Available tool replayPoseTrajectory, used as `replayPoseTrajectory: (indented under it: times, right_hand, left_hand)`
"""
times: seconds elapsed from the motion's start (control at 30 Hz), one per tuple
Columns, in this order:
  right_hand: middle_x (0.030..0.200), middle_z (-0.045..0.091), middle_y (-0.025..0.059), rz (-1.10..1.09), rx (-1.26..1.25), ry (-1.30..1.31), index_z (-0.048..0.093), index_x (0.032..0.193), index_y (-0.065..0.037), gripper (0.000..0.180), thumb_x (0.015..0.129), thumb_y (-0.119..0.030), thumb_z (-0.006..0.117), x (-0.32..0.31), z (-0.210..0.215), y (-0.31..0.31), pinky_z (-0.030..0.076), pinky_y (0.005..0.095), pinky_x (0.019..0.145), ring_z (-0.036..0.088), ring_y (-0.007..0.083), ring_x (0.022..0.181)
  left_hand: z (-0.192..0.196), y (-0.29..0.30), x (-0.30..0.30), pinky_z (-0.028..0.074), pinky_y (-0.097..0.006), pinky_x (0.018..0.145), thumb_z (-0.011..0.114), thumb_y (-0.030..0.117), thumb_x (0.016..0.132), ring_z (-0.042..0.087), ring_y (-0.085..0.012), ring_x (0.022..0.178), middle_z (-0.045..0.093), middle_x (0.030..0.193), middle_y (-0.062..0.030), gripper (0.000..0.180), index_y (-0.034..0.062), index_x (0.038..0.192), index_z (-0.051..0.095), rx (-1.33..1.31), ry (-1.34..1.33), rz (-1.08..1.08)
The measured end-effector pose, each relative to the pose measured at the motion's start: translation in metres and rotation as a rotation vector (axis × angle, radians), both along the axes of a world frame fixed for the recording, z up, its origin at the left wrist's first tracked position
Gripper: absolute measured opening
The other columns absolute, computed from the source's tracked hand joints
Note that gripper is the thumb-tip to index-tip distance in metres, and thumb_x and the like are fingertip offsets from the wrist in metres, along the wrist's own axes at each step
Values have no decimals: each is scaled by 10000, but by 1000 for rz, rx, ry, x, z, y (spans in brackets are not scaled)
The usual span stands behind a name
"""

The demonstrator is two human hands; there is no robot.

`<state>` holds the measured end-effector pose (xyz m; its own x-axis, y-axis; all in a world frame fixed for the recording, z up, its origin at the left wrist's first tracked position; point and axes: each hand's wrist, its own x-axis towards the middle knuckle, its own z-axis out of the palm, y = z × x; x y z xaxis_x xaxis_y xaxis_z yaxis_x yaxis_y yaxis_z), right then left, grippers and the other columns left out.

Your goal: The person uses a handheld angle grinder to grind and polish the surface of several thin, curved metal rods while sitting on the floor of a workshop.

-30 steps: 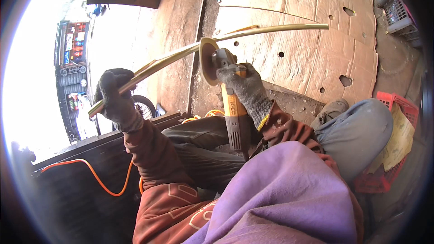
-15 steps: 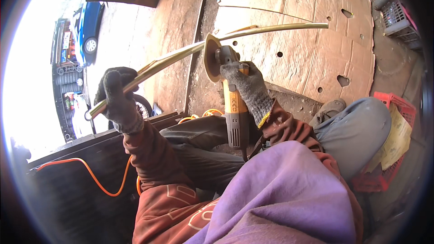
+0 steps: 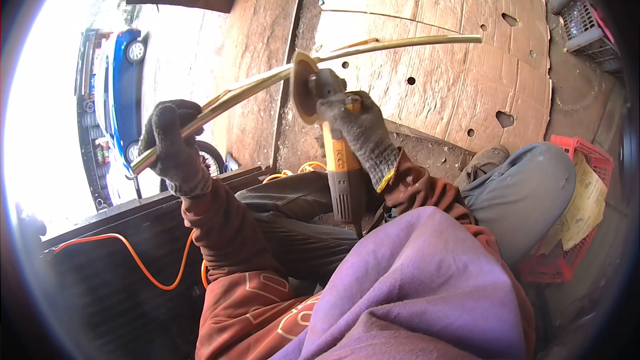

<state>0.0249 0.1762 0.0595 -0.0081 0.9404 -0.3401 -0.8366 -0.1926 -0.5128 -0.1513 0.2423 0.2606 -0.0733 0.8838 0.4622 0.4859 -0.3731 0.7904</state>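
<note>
In a dark grey knit glove, my left hand (image 3: 175, 143) is closed round the near end of a long, slightly curved, brass-coloured metal strip (image 3: 250, 87). The strip slants up and away to the right, its far end over the cardboard. My right hand (image 3: 363, 123), gloved in grey, grips a yellow and dark angle grinder (image 3: 341, 173) near its head. The grinder's round disc (image 3: 305, 88) stands edge-on at the strip's middle; whether it touches the metal I cannot tell. A thinner piece lies along the strip's far side.
Flattened cardboard (image 3: 440, 60) with punched holes covers the floor ahead. A red plastic crate (image 3: 557, 267) with brown paper stands at my right, grey crates (image 3: 590, 30) at the far right. An orange cable (image 3: 143, 267) loops at the left. Outside is a blue car (image 3: 125, 93).
The grinder and my right hand have shifted slightly left along the strip. My left hand stays in place. Outside, the blue car has moved further into view.
</note>
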Motion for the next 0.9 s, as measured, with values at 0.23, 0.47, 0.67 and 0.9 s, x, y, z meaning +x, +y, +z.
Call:
replayPoseTrajectory:
  times: [0.23, 0.47, 0.67, 0.9]
  right_hand:
    - [925, 693, 120, 12, -3, -43, 562, 1065, -14, 328, 827, -118, 761, 5, 17, -4, 573, 295, 616, 675, 165, 730]
    - [931, 683, 124, 27, 29, 22, 537, 1070, 2, 327, 836, -87, 747, -5, 7, -3, 583, 313, 625, 683, 197, 743]
    - [853, 647, 79, 48, -66, 1, 520, 1034, -6, 405, 789, -154, 807, 5, 1, 1, 551, 272, 574, 645, 148, 653]
    - [915, 682, 111, 19, -13, -59, 587, 1082, 1, 317, 853, -153, 744, -2, 0, -3, 572, 289, 640, 676, 182, 719]
  left_hand:
    - [2, 3, 1, 389, -230, 460, 648, 299, 902, 539, -134, 486, 659, 676, -112, 368, -30, 738, 667, -8, -15, -25]
    - [3, 3, -10, 426, -256, 449, 597, 253, 915, 548, -165, 470, 661, 707, -155, 345, -39, 741, 653, -7, 3, -34]
    - [-3, 8, -21, 434, -283, 516, 564, 253, 931, 579, -176, 552, 660, 721, -131, 360, -48, 757, 659, 23, 93, -157]
    - [-1, 5, -23, 477, -305, 618, 585, 188, 902, 611, -199, 651, 665, 773, -153, 295, -64, 759, 641, 27, 86, -174]
